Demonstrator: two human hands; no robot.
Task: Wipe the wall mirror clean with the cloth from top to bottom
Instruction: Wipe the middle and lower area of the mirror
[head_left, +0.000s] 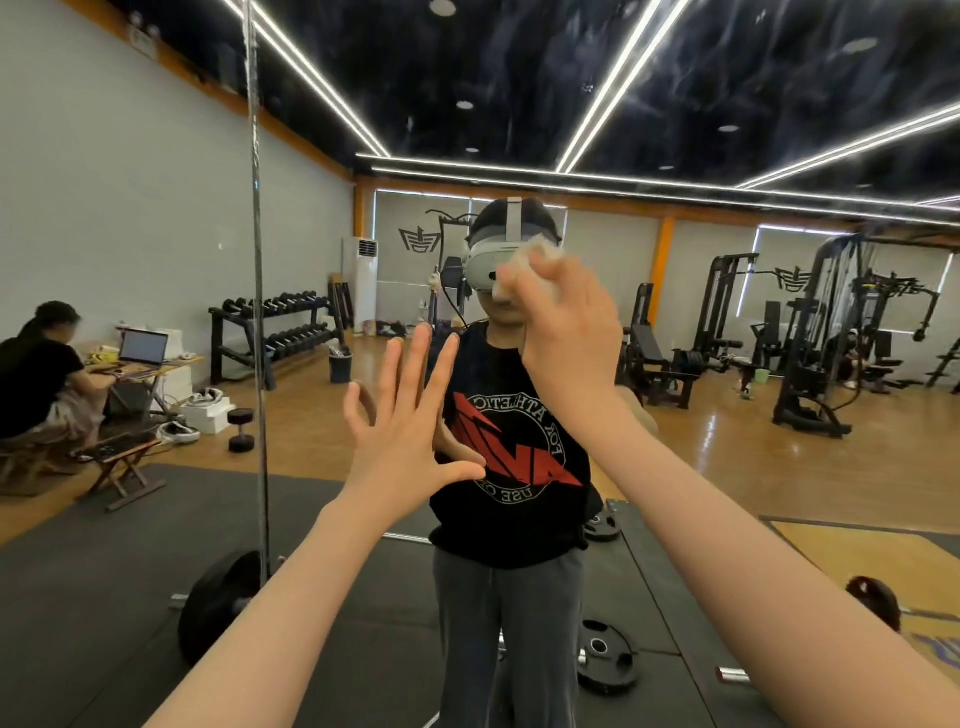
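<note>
Mirror (727, 322) first: it fills almost the whole frame, a big fixed wall panel with a vertical seam (257, 312) running down the left third, and the whole gym bounces back at me in it. Rigid, slick glass, I'd judge, and breakable, so it wants flat, even pressure rather than a shove. Nothing to take hold of there; it stays on the wall and I work across its face.

Reflected weight machines (810, 332) crowd the right of the frame, a dumbbell rack (275, 338) sits at middle left, and a seated person at a laptop (143, 347) is at the far left edge. Dead centre is my own reflection in a black T-shirt (514, 452) and headset (498, 260).

Now the hands. My left hand (400, 441) is just left of centre, fingers spread straight and holding nothing; it's up at the glass, though whether the palm actually touches I can't tell. My right hand (566, 338) is higher, right of centre, clenched around the cloth (524, 270), a pale crumpled wad that's blurred here, bunched against the glass at about head height in the reflection.

That cloth looks soft and light, easy to scrunch, so gripping it balled in the palm with the fingers wrapped over seems right. With the wad at upper middle and plenty of glass below, I'd judge the lower stretch is not yet wiped. Streaks show on the dark reflected ceiling (519, 93) along the top of the frame.
</note>
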